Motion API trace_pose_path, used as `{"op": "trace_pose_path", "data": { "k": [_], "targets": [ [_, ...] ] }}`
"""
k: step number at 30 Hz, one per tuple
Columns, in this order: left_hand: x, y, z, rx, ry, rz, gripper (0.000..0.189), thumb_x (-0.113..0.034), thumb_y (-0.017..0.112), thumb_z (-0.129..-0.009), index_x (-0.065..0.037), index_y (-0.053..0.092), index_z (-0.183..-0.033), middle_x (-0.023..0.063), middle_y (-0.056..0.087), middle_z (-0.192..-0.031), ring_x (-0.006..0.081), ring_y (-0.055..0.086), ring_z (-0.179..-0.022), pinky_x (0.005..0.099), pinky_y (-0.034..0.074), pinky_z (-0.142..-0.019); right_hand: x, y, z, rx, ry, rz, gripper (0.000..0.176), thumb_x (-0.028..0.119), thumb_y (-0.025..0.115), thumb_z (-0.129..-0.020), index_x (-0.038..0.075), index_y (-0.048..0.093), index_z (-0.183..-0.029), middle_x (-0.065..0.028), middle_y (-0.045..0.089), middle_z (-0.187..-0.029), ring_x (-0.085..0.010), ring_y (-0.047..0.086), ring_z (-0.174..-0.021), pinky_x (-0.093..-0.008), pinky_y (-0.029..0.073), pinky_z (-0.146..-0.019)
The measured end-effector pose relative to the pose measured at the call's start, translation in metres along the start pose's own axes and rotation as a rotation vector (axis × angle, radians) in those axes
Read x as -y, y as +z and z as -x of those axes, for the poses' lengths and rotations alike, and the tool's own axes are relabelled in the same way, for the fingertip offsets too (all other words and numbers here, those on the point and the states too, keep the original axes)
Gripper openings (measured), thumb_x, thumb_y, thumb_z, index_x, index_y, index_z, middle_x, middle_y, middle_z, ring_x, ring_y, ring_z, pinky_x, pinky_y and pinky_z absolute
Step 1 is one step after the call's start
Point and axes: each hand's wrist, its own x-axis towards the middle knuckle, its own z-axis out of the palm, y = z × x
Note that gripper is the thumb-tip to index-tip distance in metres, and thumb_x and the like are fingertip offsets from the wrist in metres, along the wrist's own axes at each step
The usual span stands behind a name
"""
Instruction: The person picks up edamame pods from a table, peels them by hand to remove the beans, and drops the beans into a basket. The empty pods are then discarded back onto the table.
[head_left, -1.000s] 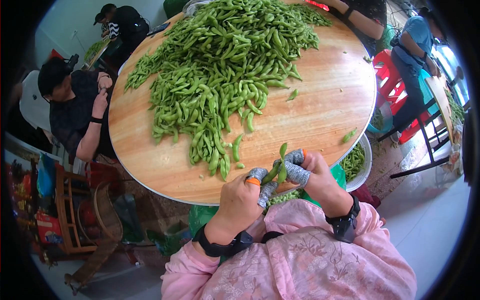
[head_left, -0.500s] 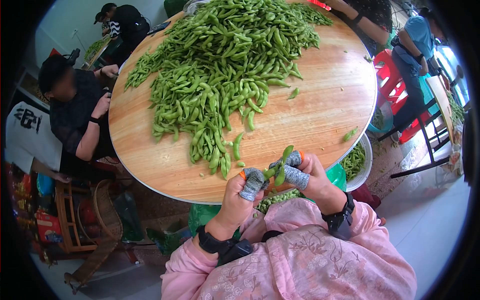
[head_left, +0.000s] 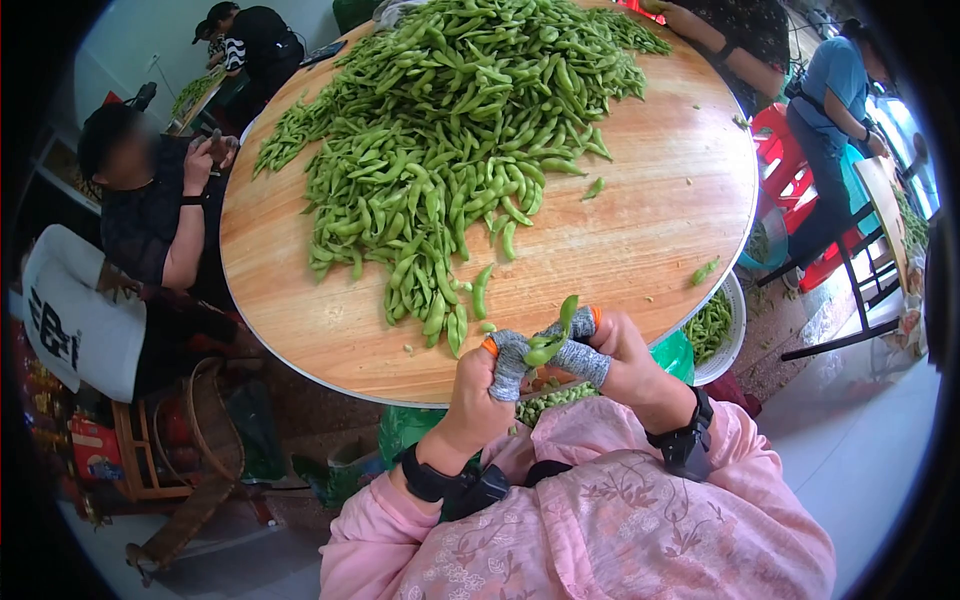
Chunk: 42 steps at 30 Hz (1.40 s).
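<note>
A green bean pod (head_left: 546,346) is pinched between both hands at the near edge of the round wooden table (head_left: 620,240). My left hand (head_left: 488,378), with grey finger covers and an orange band, grips the pod's left end. On its other side, my right hand (head_left: 600,350) closes its covered fingers round the pod, and a leaf-like green piece sticks up between them. A large heap of pods (head_left: 450,130) covers the far and middle table, with a few loose pods (head_left: 481,290) near my left hand. Shelled beans (head_left: 556,398) show below my hands.
A white basket of pods (head_left: 715,330) stands right of my right hand, beside green plastic (head_left: 674,354). A co-worker (head_left: 150,200) sits at the left; another person's arm (head_left: 700,30) reaches in at the far right. Red chairs (head_left: 785,150) stand at the right.
The pod between my hands has turned and sits closer to my left fingers. The co-worker at the left has raised both hands together. The person at the far right has shifted an arm.
</note>
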Motion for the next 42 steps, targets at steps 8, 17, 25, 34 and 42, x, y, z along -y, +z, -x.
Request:
{"op": "trace_pose_path", "data": {
  "k": [8, 17, 25, 34, 42],
  "targets": [
    [-0.008, -0.001, -0.003, -0.095, -0.584, 0.617, 0.019, -0.025, 0.045, -0.088, -0.007, 0.051, -0.086, -0.0034, 0.044, -0.061, 0.0029, 0.032, -0.048, 0.0175, 0.024, -0.042, 0.003, -0.006, -0.002, 0.103, -0.137, 0.219, 0.01, 0.007, 0.054, -0.08, -0.002, 0.056, -0.085, -0.0006, 0.056, -0.075, -0.0054, 0.048, -0.065, -0.0209, 0.04, -0.057],
    [-0.021, -0.007, -0.007, 0.197, -0.083, -0.051, 0.004, -0.004, 0.052, -0.081, -0.001, 0.053, -0.078, -0.0024, 0.05, -0.067, 0.0036, 0.045, -0.059, 0.0187, 0.038, -0.051, 0.003, -0.009, -0.001, 0.03, 0.062, 0.217, 0.011, 0.009, 0.057, -0.079, -0.002, 0.058, -0.077, 0.0009, 0.055, -0.067, -0.0042, 0.046, -0.062, -0.0203, 0.039, -0.054],
    [-0.009, -0.006, 0.001, 0.149, -0.245, 0.21, 0.012, -0.007, 0.049, -0.084, 0.004, 0.053, -0.087, 0.0017, 0.057, -0.075, 0.0046, 0.049, -0.065, 0.0188, 0.042, -0.057, 0.017, -0.002, 0.001, 0.14, -0.116, 0.444, 0.007, 0.003, 0.055, -0.076, -0.003, 0.058, -0.079, -0.0043, 0.056, -0.065, -0.0065, 0.047, -0.063, -0.025, 0.041, -0.056],
    [-0.014, -0.005, 0.008, 0.172, -0.265, 0.158, 0.01, -0.007, 0.046, -0.084, -0.001, 0.051, -0.09, -0.0004, 0.053, -0.074, 0.0033, 0.045, -0.062, 0.0169, 0.038, -0.057, 0.021, -0.013, 0.007, 0.127, -0.136, 0.605, 0.011, 0.001, 0.056, -0.07, 0.0, 0.059, -0.081, -0.0134, 0.057, -0.065, -0.0164, 0.053, -0.057, -0.0283, 0.041, -0.055],
    [-0.028, -0.009, -0.002, 0.117, -0.478, 0.588, 0.017, -0.014, 0.044, -0.087, -0.002, 0.052, -0.08, -0.0019, 0.045, -0.058, 0.0037, 0.037, -0.051, 0.0177, 0.028, -0.045, 0.052, -0.008, 0.002, 0.157, -0.27, 1.371, 0.014, 0.006, 0.061, -0.054, 0.001, 0.059, -0.068, -0.0124, 0.054, -0.066, -0.0296, 0.054, -0.061, -0.035, 0.043, -0.054]
  ]
}}
